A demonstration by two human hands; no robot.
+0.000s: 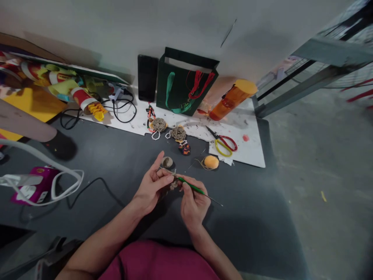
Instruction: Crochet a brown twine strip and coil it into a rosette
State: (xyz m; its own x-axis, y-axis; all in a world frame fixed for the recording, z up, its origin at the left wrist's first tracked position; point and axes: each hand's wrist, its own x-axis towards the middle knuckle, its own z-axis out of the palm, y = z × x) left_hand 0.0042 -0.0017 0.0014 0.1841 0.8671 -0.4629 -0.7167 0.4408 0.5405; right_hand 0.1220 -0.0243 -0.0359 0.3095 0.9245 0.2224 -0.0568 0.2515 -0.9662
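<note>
My left hand [152, 184] pinches a small piece of tan jute crochet work [174, 183], its index finger raised with a strand of twine running over it. My right hand [192, 203] is closed round a green-handled crochet hook [194, 188], whose tip meets the crochet piece between the two hands. Both hands hover over a dark grey mat [256, 217]. Just beyond them lie a small tan ball [167, 161] and an orange ball [211, 162] with loose twine.
A white board [247, 151] at the wall carries two jute rosettes with beads [159, 125] [178, 133], scissors [223, 143], a green gift bag [183, 83], an orange bottle [233, 99], a phone [147, 77] and a glue gun with cable [118, 93]. Left: coloured paper, a pink box [37, 184].
</note>
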